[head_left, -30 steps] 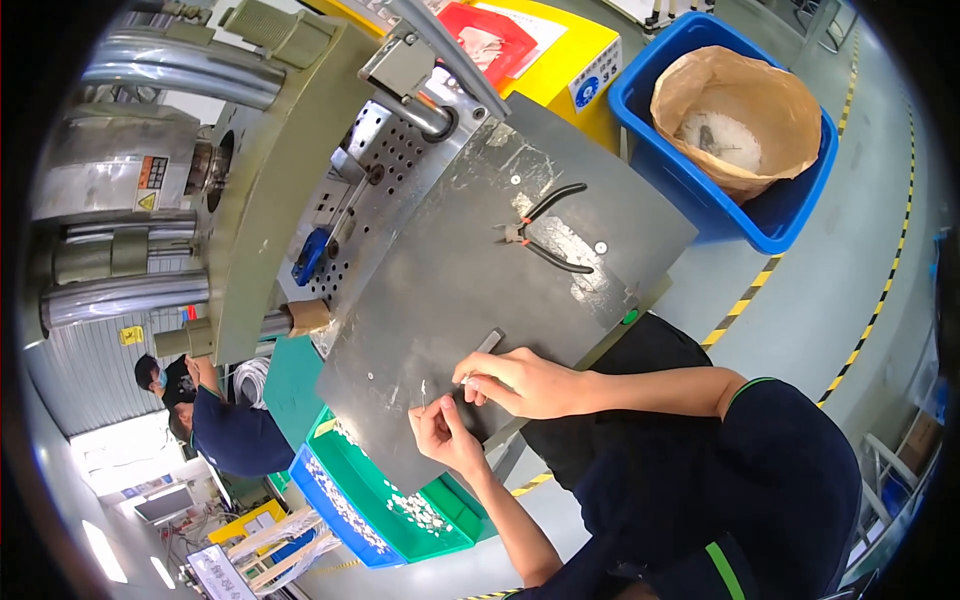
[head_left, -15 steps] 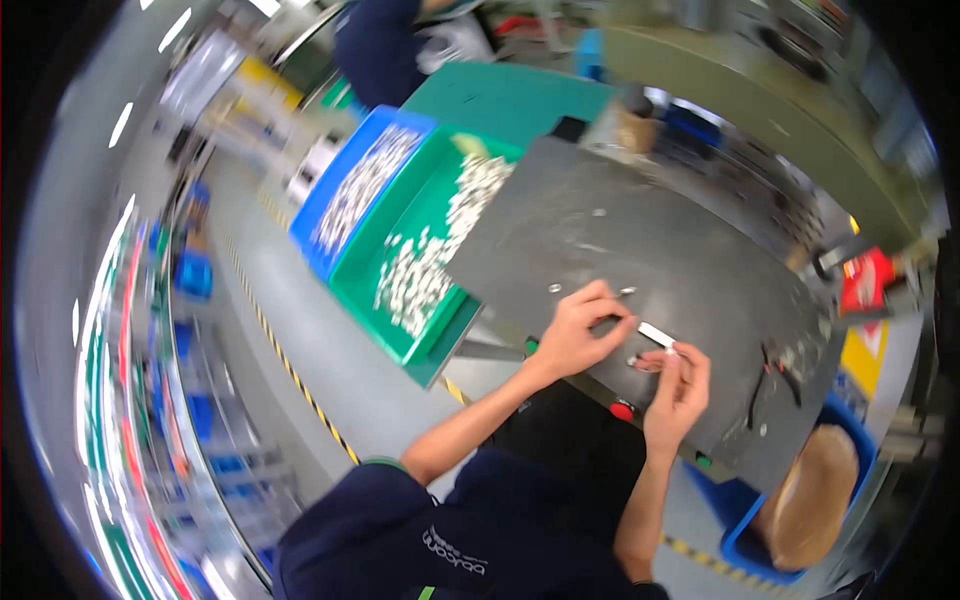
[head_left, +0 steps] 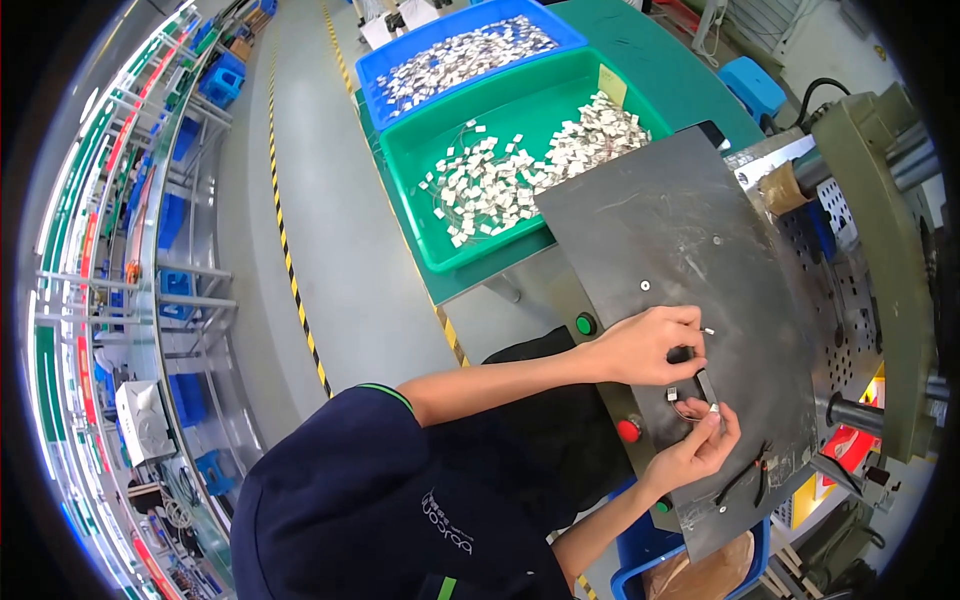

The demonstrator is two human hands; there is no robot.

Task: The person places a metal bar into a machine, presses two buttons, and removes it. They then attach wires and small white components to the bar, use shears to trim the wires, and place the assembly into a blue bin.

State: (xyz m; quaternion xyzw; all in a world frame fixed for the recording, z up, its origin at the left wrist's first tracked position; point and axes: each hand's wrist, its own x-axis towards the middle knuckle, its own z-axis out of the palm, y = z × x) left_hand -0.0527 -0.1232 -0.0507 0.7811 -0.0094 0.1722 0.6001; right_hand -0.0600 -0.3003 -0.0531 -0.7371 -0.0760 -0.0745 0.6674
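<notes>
My left hand (head_left: 655, 346) is over the dark metal plate, its fingers curled into a pinch. A small pale-tipped piece (head_left: 708, 331) shows at its fingertips; I cannot tell whether it is gripped or lies behind them. Closer to me, my right hand (head_left: 700, 447) pinches a small white connector (head_left: 713, 408) between thumb and fingers. A thin wire curves from there to another white connector (head_left: 672, 395) by the plate's edge. Between the hands is a narrow grey bar (head_left: 706, 386), its lower end at the right fingertips and its upper end close to the left thumb.
The dark plate (head_left: 640, 215) also bears a small ring (head_left: 645, 286) and black-and-red pliers (head_left: 762, 474). Green (head_left: 400, 170) and blue (head_left: 372, 88) bins of white connectors stand far left. Green (head_left: 586, 323) and red (head_left: 629, 430) buttons line the near edge. Machinery (head_left: 880, 250) rises right.
The head view has swung round, so bins and plate now appear shifted and turned. Both hands remain close together over the plate, around the bar, in much the same pinching poses.
</notes>
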